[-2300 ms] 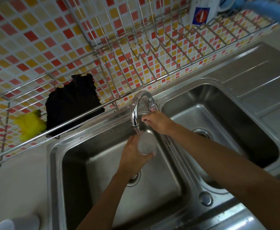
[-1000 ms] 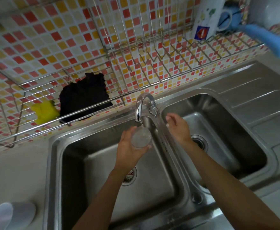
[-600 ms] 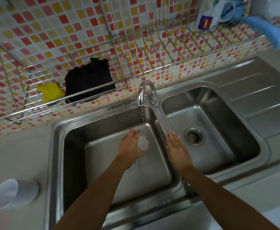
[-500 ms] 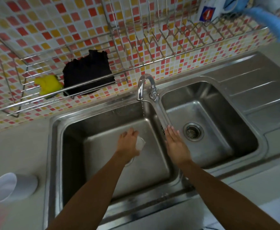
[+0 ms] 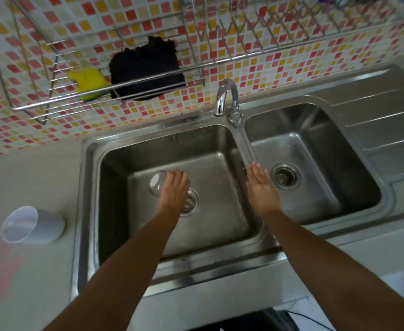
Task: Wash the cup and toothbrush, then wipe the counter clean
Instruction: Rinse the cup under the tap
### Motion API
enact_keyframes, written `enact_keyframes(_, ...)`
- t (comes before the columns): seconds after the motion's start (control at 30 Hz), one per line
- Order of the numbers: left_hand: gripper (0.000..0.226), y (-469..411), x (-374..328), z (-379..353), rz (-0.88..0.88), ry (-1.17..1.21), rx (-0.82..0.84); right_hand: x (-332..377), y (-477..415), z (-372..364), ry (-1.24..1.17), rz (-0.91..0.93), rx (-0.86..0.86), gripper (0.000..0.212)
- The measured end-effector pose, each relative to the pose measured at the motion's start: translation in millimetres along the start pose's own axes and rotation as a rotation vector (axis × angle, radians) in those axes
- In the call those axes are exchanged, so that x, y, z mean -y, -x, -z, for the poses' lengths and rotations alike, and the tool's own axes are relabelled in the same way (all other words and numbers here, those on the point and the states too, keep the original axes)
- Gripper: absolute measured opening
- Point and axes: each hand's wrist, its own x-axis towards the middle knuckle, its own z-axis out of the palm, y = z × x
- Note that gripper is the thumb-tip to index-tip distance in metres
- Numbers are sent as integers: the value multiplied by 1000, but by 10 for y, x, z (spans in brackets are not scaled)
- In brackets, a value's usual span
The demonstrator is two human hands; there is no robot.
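- Over the left basin of the stainless-steel double sink (image 5: 90,187), the left hand (image 5: 173,191) has its fingers (image 5: 180,175) wrapped round a clear glass cup (image 5: 157,185), tilted so its base faces nine o'clock.
- At three o'clock from it, the right hand (image 5: 260,188) lies flat with fingers straight and close together, holding nothing, its tips at the divider between the basins.
- At twelve o'clock stands the curved chrome tap (image 5: 225,96) (no stream can be made out).
- At nine o'clock, a pale grey plastic cup (image 5: 32,224) lies on its side on the light surface (image 5: 29,177).
- At eleven o'clock, a wire wall rack (image 5: 60,106) carries a yellow sponge (image 5: 88,82) and, beside it, a black cloth (image 5: 146,70).
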Motion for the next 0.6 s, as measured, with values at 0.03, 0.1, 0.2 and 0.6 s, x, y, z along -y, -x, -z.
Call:
enact_keyframes(0.03, 31, 46, 19, -9, -11, -16, -24, 8, -1, 8, 17, -9, 3, 55)
enact_keyframes(0.1, 34, 148, 48, -56, -17, -31, -67, 47, 7, 37, 82, -5, 29, 57)
enact_keyframes(0.2, 37, 363, 99, -66, 40, 21, -141, 172, 100, 107, 182, -9, 53, 58)
enact_keyframes(0.6, 73, 1585, 616, -637, 537, 841, -261, 1218, 838, 109, 20, 227, 431, 105)
